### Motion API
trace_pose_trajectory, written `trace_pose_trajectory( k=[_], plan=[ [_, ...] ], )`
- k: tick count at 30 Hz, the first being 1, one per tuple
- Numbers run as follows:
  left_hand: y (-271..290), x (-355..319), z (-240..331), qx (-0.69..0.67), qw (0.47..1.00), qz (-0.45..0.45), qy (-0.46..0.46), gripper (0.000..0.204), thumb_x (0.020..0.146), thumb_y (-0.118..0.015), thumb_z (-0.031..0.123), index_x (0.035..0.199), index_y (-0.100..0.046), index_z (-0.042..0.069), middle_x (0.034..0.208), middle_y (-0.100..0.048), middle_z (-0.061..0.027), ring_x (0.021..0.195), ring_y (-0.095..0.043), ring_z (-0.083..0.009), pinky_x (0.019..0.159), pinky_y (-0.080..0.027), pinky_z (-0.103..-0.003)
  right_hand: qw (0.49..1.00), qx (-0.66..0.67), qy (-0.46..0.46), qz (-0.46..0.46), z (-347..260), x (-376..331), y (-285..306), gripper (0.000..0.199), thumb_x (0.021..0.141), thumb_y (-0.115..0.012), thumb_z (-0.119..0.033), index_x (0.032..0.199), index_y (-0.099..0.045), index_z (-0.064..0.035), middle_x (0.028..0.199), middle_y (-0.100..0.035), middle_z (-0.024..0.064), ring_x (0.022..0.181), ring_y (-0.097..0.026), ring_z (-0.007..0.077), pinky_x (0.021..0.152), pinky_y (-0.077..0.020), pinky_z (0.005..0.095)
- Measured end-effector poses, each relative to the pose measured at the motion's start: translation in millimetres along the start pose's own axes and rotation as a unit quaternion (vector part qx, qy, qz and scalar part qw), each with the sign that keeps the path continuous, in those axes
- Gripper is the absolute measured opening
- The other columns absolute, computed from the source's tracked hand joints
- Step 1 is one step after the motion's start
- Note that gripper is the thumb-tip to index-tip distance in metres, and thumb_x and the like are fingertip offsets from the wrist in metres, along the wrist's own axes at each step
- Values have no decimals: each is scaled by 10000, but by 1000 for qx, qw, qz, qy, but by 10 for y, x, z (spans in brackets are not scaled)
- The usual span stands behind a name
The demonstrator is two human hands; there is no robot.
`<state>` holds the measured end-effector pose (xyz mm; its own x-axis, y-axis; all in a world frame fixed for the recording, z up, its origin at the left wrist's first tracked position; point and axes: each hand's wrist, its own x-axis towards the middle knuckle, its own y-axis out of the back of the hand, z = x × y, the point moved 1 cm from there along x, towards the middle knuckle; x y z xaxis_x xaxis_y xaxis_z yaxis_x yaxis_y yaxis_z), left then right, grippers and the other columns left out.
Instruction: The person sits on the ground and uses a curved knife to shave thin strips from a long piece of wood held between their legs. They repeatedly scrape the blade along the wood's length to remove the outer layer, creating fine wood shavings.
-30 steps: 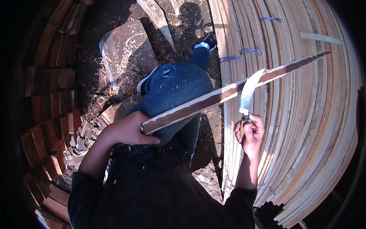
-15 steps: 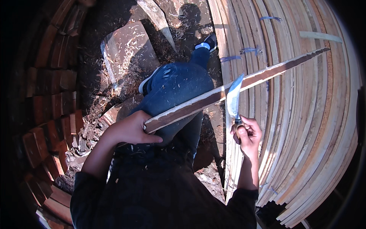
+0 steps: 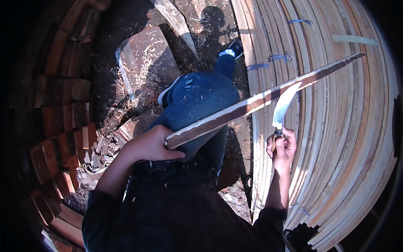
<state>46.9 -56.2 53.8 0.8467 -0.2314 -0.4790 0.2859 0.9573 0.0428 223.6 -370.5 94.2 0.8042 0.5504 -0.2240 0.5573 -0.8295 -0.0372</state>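
A long, tapering strip of wood with dark brown bark and pale edges slants across my thigh. Its pointed end reaches up to the right over stacked battens. My left hand is closed around the strip's wide lower end, thumb toward me. In my right hand is a knife with a curved, bright blade, gripped by its short handle. The blade points up, and its tip overlaps the strip in the picture; I cannot tell whether they touch.
Long pale battens, tied with blue strips, are stacked on the right. Reddish-brown wood pieces are piled at the left. A flat board strewn with shavings lies ahead on the dirt, near a pointed offcut.
The knife and my right hand have moved right, toward the strip's pointed end, and the blade leans further right. My left hand keeps its hold; the whole scene sits slightly further right.
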Motion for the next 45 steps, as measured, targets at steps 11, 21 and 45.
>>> trace_pose_trajectory(
  k=[11,21,45],
  plan=[
    [-25,31,13,0,999,-21,37,369,734,-774,193,1004,-658,-30,852,-691,-141,792,-654,-156,720,-505,-303,989,-64,-76,-110,274,-140,-192,280,947,-571,-170,1183,-472,-56,621,-485,2,491,-424,45,453,-344,216],
    [-47,9,-38,18,1000,11,-4,370,726,-783,200,979,-656,-38,811,-688,-122,750,-641,-131,694,-503,-286,997,-65,40,-32,197,-17,-31,250,943,-570,-136,1160,-484,-47,727,-530,38,506,-435,51,464,-362,214],
    [149,111,9,-117,981,-124,97,266,722,-807,152,670,-570,43,492,-513,20,383,-501,-66,353,-361,-216,1000,-5,27,-10,339,-64,-187,290,952,-561,-229,1159,-473,-45,633,-508,40,487,-444,66,416,-310,188]
  ],
)
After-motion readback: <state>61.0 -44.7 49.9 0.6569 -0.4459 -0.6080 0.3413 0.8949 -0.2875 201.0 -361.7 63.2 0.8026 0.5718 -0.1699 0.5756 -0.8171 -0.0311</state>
